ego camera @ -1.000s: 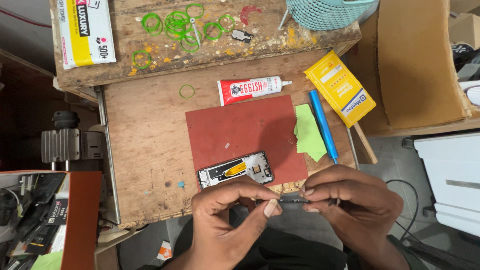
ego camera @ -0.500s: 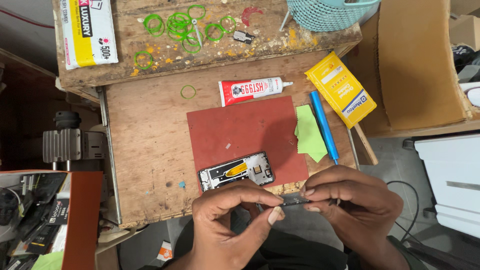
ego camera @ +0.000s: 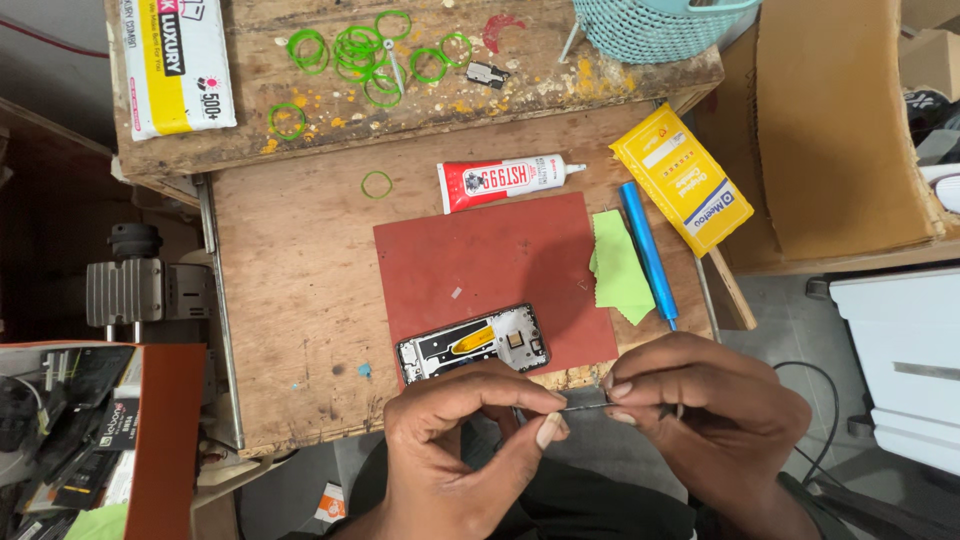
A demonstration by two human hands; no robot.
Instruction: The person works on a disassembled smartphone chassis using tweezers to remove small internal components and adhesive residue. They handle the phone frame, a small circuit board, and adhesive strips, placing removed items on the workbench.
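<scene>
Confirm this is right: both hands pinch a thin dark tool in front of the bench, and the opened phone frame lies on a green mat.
Not quite. The head view shows the opened phone frame lying on a red mat, not a green one. The rest holds: the left hand and right hand pinch the thin dark tool between them.

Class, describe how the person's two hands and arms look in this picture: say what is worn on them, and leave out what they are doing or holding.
Both hands are bare: the left hand and the right hand wear no gloves. No rings, watch or bracelet show on either. No sleeves reach the wrists; the forearms run out of the picture's lower edge uncovered. The fingernails are short and plain.
</scene>
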